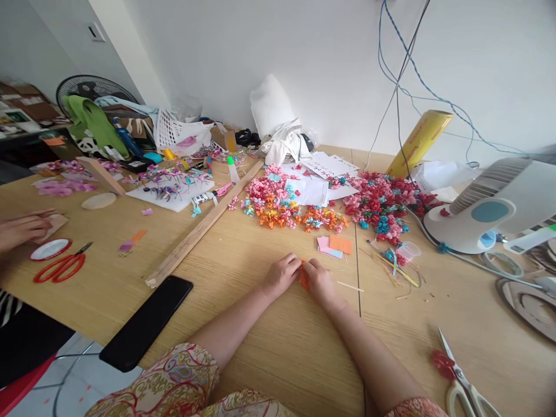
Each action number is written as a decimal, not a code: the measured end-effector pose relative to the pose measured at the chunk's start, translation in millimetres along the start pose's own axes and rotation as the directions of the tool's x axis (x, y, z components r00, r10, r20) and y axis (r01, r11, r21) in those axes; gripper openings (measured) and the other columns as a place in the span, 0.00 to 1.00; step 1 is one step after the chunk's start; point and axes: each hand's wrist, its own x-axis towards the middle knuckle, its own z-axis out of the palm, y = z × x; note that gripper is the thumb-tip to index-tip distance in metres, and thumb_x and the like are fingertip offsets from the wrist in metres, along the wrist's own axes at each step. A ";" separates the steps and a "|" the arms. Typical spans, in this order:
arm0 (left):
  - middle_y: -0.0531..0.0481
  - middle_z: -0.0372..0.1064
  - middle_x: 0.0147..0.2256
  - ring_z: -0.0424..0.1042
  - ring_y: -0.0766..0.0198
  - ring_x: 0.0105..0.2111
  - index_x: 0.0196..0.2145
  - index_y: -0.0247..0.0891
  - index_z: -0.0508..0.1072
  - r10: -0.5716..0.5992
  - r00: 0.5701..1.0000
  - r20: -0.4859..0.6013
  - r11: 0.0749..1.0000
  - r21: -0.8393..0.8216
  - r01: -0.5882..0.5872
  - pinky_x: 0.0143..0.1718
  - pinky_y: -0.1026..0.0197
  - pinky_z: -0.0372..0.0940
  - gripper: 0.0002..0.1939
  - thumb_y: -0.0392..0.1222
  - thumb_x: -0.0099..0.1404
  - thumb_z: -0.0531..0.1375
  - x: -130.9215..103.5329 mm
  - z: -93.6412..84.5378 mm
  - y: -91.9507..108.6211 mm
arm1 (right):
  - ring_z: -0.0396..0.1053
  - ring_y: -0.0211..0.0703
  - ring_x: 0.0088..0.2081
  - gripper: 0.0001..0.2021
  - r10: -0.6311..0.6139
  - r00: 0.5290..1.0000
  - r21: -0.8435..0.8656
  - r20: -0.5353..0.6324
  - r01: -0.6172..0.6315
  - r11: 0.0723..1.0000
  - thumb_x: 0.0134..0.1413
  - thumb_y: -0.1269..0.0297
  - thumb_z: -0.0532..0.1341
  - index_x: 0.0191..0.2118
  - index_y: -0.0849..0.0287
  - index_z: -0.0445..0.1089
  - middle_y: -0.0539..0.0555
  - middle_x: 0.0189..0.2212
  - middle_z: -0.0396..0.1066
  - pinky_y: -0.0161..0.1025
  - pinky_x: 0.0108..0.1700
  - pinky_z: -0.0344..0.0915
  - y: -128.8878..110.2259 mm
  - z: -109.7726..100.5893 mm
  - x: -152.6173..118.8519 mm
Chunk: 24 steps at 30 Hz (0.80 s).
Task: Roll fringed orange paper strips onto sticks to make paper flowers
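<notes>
Close together at the middle of the table, my left hand (280,275) and my right hand (321,284) pinch a small orange piece (304,280) that looks like paper or cloth. Part of it hangs below the fingertips, and the rest is hidden by them. Just beyond my right hand lie flat rectangles in pink, blue and orange (341,244). A thin pale stick (350,286) rests to the right of that hand. Heaps of small crinkled flowers (278,197) in pink, orange and blue spread farther back.
A wooden bar (204,229) crosses the table on the left, near a black phone (147,321). White-handled scissors (463,376) lie front right, a white fan (486,202) behind them. At far left, another person's hand (26,229) is near red scissors (61,267).
</notes>
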 end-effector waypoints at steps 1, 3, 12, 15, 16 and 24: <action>0.51 0.62 0.30 0.64 0.69 0.29 0.30 0.37 0.66 -0.004 1.000 -0.002 1.000 0.001 0.005 0.29 0.69 0.59 0.03 0.33 0.59 0.53 -0.1 -0.2 0.2 | 0.64 0.34 0.27 0.08 0.005 1.000 -0.007 0.002 -0.005 1.000 0.56 0.64 0.50 0.35 0.57 0.64 0.51 0.33 0.64 0.31 0.25 0.50 -0.2 0.9 0.4; 0.52 0.62 0.30 0.64 0.69 0.29 0.29 0.37 0.66 -0.013 1.000 -0.004 1.000 0.008 0.013 0.28 0.69 0.58 0.03 0.34 0.59 0.54 -0.2 0.1 0.2 | 0.64 0.35 0.27 0.08 0.011 1.000 -0.017 0.008 -0.011 1.000 0.56 0.63 0.50 0.35 0.57 0.64 0.51 0.33 0.64 0.31 0.25 0.51 -0.5 2.0 0.8; 0.52 0.62 0.29 0.64 0.69 0.29 0.29 0.37 0.66 -0.027 0.999 0.027 0.998 0.050 0.026 0.28 0.69 0.57 0.04 0.35 0.60 0.53 0.6 3.1 -1.9 | 0.66 0.35 0.30 0.09 0.015 1.000 0.045 0.004 -0.015 0.999 0.57 0.67 0.48 0.39 0.57 0.63 0.52 0.35 0.64 0.30 0.27 0.54 -1.1 -2.3 0.0; 0.52 0.62 0.30 0.64 0.68 0.29 0.30 0.37 0.66 -0.026 0.999 0.031 0.998 0.052 0.024 0.29 0.69 0.58 0.04 0.35 0.60 0.52 0.3 2.6 -1.1 | 0.65 0.35 0.29 0.09 0.012 1.000 0.040 0.017 -0.012 0.999 0.56 0.66 0.48 0.39 0.57 0.63 0.52 0.35 0.64 0.30 0.26 0.53 -1.0 -3.0 0.3; 0.52 0.62 0.30 0.64 0.68 0.29 0.30 0.37 0.66 -0.023 0.999 0.028 0.998 0.052 0.022 0.29 0.69 0.58 0.04 0.35 0.61 0.51 0.2 2.2 -0.6 | 0.65 0.35 0.29 0.08 0.011 1.000 0.036 0.023 -0.011 0.999 0.56 0.66 0.49 0.39 0.57 0.63 0.52 0.35 0.64 0.30 0.26 0.53 -0.9 -3.5 0.2; 0.50 0.62 0.29 0.64 0.68 0.29 0.28 0.37 0.66 0.003 1.000 0.003 0.998 0.056 -0.003 0.28 0.68 0.58 0.07 0.37 0.62 0.51 1.1 -2.0 2.7 | 0.64 0.33 0.26 0.07 -0.016 1.000 0.001 0.021 0.016 1.000 0.55 0.67 0.50 0.36 0.57 0.64 0.52 0.34 0.63 0.31 0.24 0.49 -0.6 -7.5 -0.7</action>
